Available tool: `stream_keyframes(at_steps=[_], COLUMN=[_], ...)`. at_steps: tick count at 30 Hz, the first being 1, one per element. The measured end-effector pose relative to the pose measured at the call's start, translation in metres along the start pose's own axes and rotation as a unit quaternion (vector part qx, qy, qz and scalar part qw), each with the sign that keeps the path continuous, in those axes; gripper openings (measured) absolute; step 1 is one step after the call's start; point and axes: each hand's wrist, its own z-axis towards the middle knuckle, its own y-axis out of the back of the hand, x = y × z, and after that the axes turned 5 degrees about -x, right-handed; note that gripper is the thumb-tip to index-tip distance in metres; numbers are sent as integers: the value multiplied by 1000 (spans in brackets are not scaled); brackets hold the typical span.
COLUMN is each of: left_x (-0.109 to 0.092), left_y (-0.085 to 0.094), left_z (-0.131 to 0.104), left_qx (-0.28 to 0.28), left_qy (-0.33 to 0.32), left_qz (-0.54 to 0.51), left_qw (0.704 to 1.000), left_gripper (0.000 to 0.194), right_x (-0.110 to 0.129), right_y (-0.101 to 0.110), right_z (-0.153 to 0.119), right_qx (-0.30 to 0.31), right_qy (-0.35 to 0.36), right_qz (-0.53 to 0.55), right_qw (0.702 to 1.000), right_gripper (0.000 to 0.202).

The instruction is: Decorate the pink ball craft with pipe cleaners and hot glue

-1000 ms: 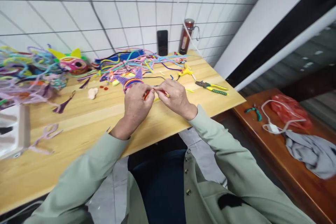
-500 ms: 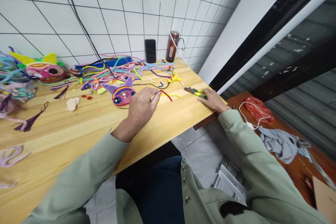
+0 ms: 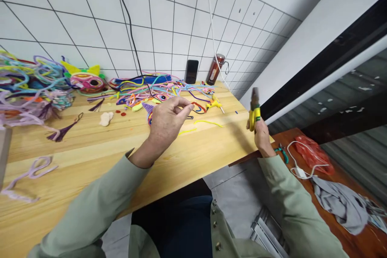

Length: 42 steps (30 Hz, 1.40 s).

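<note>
Pliers (image 3: 255,107): at the desk (image 3: 181,161)'s right end, nose toward view's top, long axis nearly upright.
Right hand (image 3: 260,131): your grip wraps the pliers.
Left hand (image 3: 169,121): your grip pinches the red stem (image 3: 202,106).

So the back wall (image 3: 163,16) is white tile with dark grout lines, with a black cable (image 3: 130,20) running down it. Pale wood bench (image 3: 75,153) pushed up close. Over right there's a white pillar (image 3: 302,44), black trim (image 3: 332,62), a grey ribbed shutter (image 3: 350,141), plus a reddish-brown wooden table (image 3: 363,246). Grey tiled floor (image 3: 232,189) underneath.
</note>
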Motion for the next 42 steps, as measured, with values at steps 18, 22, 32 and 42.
stream_keyframes(at_steps=[18,22,32,42], left_x=[2,0,5,5], left_y=[9,13,11,14], left_z=[9,7,-1,-2], left_qx=[-29,-32,26,82], left_qy=[34,12,-75,-104], left_qz=[-48,-24,50,113], left_qw=[998,999,996,985], left_gripper=[6,3,11,16], right_x=[167,166,179,176], right_y=[-72,-77,-69,-75], right_z=[-55,-56,-51,-53], right_qx=[341,331,378,374], right_qy=[-133,-144,-181,-190], right_qz=[324,329,356,379], right_qw=[872,873,835,825], right_gripper=[42,48,52,48])
